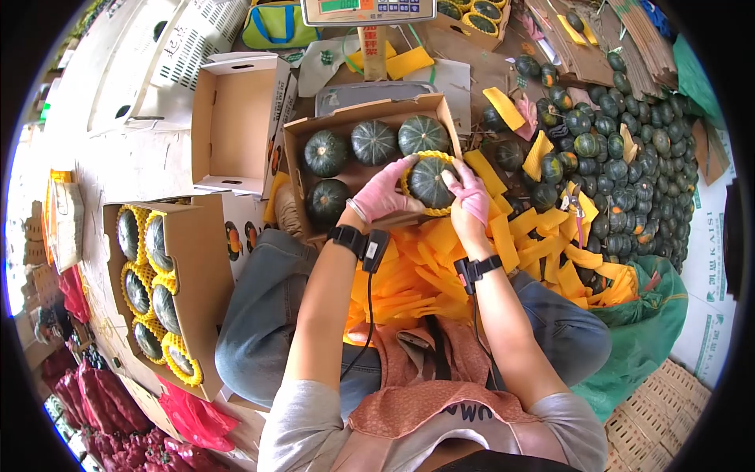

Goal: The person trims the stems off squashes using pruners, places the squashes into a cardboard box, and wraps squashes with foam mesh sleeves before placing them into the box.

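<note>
Both hands are gloved in pink and closed around one dark green squash [431, 182], held just above the near right corner of the open carton [370, 161]. The left hand [383, 197] cups the squash's left flank, fingers wrapped under the yellow foam net [409, 169] that rings it. The right hand [472, 195] grips the right flank, fingers curled over the net's edge. The net covers the sides; the crown of the squash shows bare through its opening.

Inside the carton, three bare squashes sit along the far wall and a fourth lies at the near left; the near right slot under the hands looks free.

Judgement on doing this step well: keep both palms low on the flanks so the net does not ride off as the squash goes down; seat it stem side up, snug against its neighbours without scraping them; let go only once it rests on the carton floor.

Just nearer than the carton, a heap of loose yellow nets [429, 271] lies across the person's lap. Right of the carton, a big pile of unwrapped squashes [621, 157] covers the floor. Left of the carton stand an empty box [236, 126] and, nearer, a filled box of netted squashes [161, 291]. Beyond the carton is a weighing scale [368, 11].
</note>
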Available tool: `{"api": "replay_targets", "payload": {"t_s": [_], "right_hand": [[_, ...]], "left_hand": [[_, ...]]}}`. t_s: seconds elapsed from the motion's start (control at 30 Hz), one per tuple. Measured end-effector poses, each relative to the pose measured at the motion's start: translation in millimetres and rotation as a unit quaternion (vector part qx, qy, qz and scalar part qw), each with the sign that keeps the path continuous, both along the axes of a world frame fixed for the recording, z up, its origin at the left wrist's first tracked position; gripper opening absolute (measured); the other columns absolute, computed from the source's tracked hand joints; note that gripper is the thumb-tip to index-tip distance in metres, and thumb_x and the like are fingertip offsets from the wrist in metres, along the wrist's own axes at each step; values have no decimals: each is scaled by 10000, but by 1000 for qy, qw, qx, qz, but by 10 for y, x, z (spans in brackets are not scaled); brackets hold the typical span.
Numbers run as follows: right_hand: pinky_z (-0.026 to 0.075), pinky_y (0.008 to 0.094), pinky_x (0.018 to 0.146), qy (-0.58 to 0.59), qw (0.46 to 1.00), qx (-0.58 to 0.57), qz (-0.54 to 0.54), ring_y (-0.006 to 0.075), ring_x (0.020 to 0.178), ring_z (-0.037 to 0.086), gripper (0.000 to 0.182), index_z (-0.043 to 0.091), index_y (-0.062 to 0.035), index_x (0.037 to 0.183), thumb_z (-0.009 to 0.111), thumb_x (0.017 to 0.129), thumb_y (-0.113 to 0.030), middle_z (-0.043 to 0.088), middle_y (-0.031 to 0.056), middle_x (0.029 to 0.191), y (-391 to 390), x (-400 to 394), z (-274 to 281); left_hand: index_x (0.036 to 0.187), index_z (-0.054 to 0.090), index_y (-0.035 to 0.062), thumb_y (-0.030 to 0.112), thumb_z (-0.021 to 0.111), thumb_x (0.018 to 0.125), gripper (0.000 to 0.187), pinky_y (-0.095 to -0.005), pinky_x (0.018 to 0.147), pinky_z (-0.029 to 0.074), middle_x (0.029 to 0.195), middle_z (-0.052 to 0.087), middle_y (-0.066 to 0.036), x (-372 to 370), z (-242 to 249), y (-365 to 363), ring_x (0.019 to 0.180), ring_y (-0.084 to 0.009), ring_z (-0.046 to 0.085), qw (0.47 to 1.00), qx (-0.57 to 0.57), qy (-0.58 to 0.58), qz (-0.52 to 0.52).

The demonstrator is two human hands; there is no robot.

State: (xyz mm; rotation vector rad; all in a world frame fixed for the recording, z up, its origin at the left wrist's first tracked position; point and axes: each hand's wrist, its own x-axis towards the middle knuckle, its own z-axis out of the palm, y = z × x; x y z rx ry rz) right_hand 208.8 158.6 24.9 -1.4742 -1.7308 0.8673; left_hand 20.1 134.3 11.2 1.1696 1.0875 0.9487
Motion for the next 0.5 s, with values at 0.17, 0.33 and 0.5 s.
{"api": "replay_targets", "payload": {"t_s": [0.17, 0.33, 0.5], "right_hand": [[451, 185, 781, 260, 926, -260, -90, 88, 832, 602, 257, 524, 38, 1135, 571, 894, -40, 649, 62, 961, -203, -327, 683], [465, 210, 790, 306, 926, -222, 1, 86, 884, 612, 117, 599, 15, 858, 500, 914, -12, 660, 74, 920, -142, -521, -153], [388, 294, 977, 76, 959, -207, 181, 191, 1021, 603, 384, 599, 5, 1135, 657, 849, -245, 652, 123, 1092, -124, -515, -94]], "left_hand": [[1390, 250, 30, 143, 857, 531, 1058, -305, 969, 408, 1231, 516, -165, -476, 445, -106, 1120, -239, 513, 990, 15, 116, -77], [1384, 225, 91, 292, 872, 495, 1118, -364, 929, 432, 1128, 589, -192, -913, 302, -114, 1080, -332, 565, 957, -77, 242, -137], [1423, 200, 212, 299, 825, 558, 1071, -640, 993, 256, 1288, 507, -64, -377, 205, -295, 1232, -240, 451, 786, -109, 604, -70]]}}
